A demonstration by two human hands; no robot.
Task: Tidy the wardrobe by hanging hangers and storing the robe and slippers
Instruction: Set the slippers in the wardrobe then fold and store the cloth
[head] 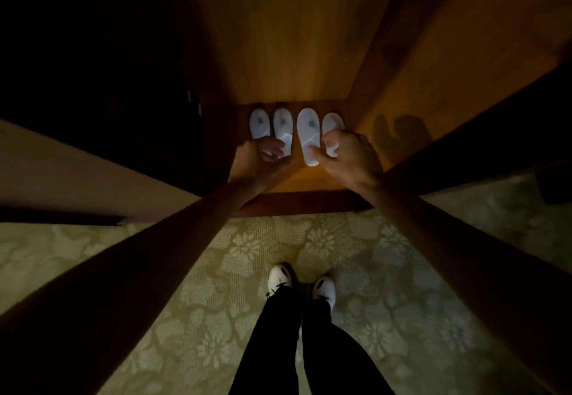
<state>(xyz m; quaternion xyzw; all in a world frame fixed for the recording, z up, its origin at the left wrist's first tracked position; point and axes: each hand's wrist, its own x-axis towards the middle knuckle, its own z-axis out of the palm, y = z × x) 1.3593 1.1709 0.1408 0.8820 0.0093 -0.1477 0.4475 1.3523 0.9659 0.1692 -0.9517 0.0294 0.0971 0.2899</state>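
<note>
Both hands reach down into the bottom of the wardrobe, where four white slippers lie side by side on the lit wooden wardrobe floor [309, 178], toes pointing toward the back wall.

The left hand [263, 159] is turned palm up, its fingers [274, 147] curled loosely over the heel ends of the two left slippers. They overlap the second slipper [283, 125] and the heel of the first slipper [259, 122]; whether they actually grip either one or only rest on it cannot be told in the dim light.

The right hand [349, 156] lies over the two right slippers. Its thumb [318, 154] touches the heel end of the third slipper [308, 130], and its fingertips curl round the near edge of the fourth slipper [332, 122], pinching it. The hand is narrow, not spread.

The fourth slipper sits just beside the right wall of the wardrobe [402, 100], where the hand's shadow falls. The third slipper lies a little nearer the front edge than the others.

A dark wooden sill [294, 202] runs along the front of the wardrobe. On the patterned green carpet [216, 271] below stand the person's two white sneakers [280, 277] under black trouser legs [278, 348].
</note>
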